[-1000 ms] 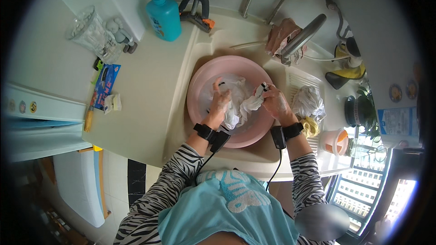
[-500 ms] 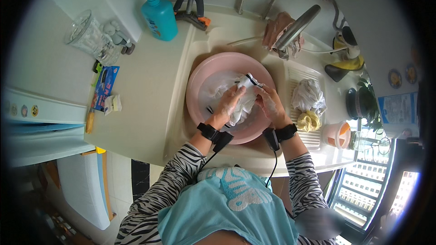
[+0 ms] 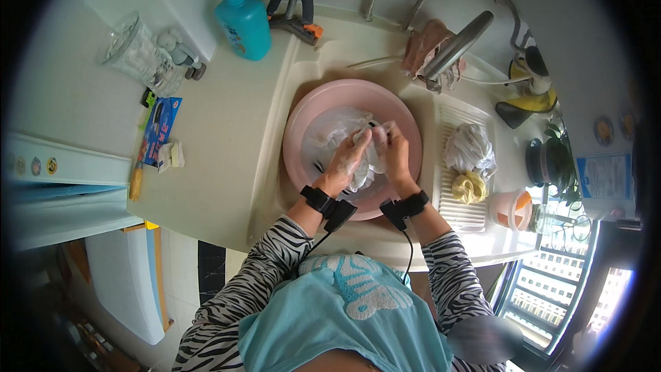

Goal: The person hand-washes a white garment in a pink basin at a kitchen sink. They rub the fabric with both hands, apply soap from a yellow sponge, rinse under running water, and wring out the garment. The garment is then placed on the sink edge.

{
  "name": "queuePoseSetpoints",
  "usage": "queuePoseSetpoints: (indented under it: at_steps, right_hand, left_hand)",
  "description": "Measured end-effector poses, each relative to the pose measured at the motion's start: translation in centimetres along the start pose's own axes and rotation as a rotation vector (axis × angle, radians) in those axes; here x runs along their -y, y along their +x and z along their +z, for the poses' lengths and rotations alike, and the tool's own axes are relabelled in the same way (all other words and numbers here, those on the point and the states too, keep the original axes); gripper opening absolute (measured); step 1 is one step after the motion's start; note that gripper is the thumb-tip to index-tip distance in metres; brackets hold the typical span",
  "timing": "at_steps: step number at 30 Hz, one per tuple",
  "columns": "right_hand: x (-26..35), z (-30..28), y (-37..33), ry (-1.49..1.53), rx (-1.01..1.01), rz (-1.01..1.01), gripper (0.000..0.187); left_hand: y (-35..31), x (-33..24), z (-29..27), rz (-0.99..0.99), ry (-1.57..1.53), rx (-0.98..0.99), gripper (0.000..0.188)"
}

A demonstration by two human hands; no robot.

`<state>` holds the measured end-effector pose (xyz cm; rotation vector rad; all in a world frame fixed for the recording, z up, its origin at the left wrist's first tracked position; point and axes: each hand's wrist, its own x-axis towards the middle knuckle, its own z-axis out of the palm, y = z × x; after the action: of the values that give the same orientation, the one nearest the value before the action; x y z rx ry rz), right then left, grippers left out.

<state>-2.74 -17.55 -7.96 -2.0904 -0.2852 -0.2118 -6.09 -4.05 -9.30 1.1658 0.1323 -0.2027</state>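
Observation:
A pink round basin (image 3: 293, 141) stands in the cream sink, holding cloudy water and white cloth. Over it, my left hand (image 3: 346, 158) grips a wet white cloth with dark trim (image 3: 370, 160), its thumb pointing up toward the other hand. My right hand (image 3: 394, 153) is closed on the same cloth from the right, fingers bunched close to the left thumb. Suds cling to both hands. Part of the cloth hangs below them toward the water, and the fingers hide much of its upper edge.
A metal faucet (image 3: 460, 43) with a brownish cloth (image 3: 421, 47) behind it rises at the back right. White cloth (image 3: 468, 146) and a yellow cloth (image 3: 469, 187) lie on the ribbed drainboard. A pink tub (image 3: 509, 209) stands nearby. A teal pump bottle (image 3: 243, 25) is at the back left.
My right hand has moved left and up, closer to my left hand. The dark-trimmed cloth edge, spread out before, is now bunched between the fingers.

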Motion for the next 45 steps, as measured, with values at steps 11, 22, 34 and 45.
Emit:
queuePoseSetpoints:
  at_steps: [11,22,34,45]
  right_hand:
    - [1.5,2.6,-0.3,-0.537,0.086,-0.178,0.034]
    - [-1.5,3.8,-0.8,-0.690,0.256,-0.189,0.034]
    - [-1.0,2.8,-1.4,-0.781,0.119,-0.068,0.036]
    - [0.3,0.2,0.1,0.704,-0.107,0.345,0.028]
  left_hand:
    - [0.1,7.2,0.4,-0.181,-0.418,-0.136,0.041]
    - [-0.2,5.7,-0.3,-0.233,-0.639,-0.149,0.041]
    - [0.5,7.0,0.1,-0.368,-0.592,-0.173,0.043]
    - [-0.4,1.3,2.0,0.053,-0.597,-0.048,0.018]
